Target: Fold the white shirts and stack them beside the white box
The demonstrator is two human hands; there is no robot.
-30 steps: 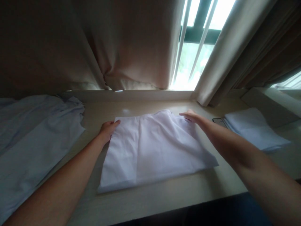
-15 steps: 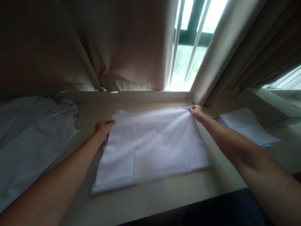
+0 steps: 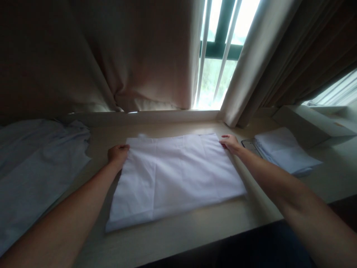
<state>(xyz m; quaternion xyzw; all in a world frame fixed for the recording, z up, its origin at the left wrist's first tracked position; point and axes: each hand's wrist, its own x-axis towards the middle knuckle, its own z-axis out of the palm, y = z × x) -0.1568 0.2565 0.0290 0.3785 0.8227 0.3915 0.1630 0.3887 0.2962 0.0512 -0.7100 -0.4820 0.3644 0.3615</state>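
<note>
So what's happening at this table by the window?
A person is working on a white cloth spread flat on a pale wooden table. The left hand grips the cloth's far left corner, and the right hand rests on its far right corner. A crumpled light blue fabric lies to the left, and a stack of folded white cloth sits to the right, with a phone beside it. Curtains hang behind.

A pale wooden tabletop (image 3: 178, 242) runs up to a low light sill (image 3: 156, 116). Behind it hang heavy beige curtains (image 3: 125, 56), parted over a dark-framed window (image 3: 220, 44) with white bars (image 3: 202, 56), where daylight enters; the rest of the room stays dim.
</note>
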